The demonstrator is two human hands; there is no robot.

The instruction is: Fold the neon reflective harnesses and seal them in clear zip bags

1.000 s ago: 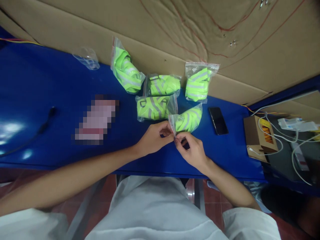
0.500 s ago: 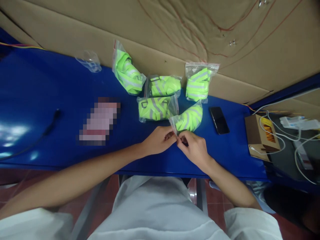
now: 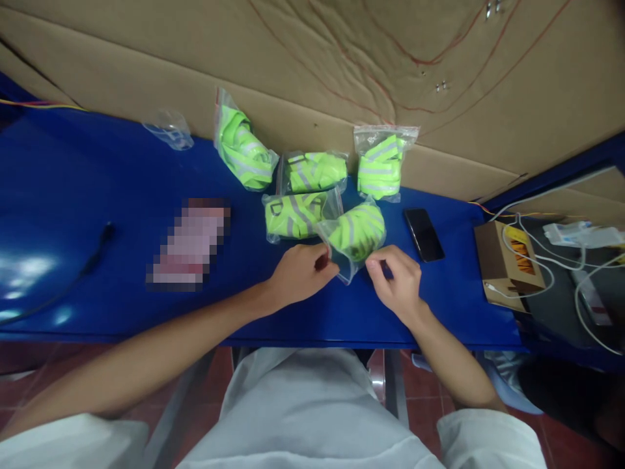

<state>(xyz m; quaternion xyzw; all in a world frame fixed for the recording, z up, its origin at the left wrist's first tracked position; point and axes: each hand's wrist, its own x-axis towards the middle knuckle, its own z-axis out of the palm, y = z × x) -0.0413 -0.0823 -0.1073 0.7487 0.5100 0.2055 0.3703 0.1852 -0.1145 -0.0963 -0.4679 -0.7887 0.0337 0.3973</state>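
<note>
A clear plastic bag with a rolled yellow-green reflective strap [image 3: 360, 229] lies nearest me, its mouth towards me. My left hand [image 3: 305, 270] pinches the left side of the bag's mouth. At the right side of the mouth, my right hand [image 3: 398, 277] is closed with thumb and forefinger together on the bag's edge. Just behind lie two more bagged straps, one in front [image 3: 295, 216] and one at the back [image 3: 317, 170]. Another bagged strap [image 3: 244, 150] leans at the back left, and one more [image 3: 379, 168] stands against the cardboard.
A black phone [image 3: 424, 234] lies right of the bags. Further right are a cardboard box [image 3: 508, 267] and white cables. A blurred-out item [image 3: 188, 244] and a black cable [image 3: 97, 251] lie left. An empty clear bag [image 3: 170, 129] rests at the back left by the cardboard wall [image 3: 146, 58].
My hands were together at the bag's mouth; now they are apart, the right one further right. The bag's mouth has spread wider between them.
</note>
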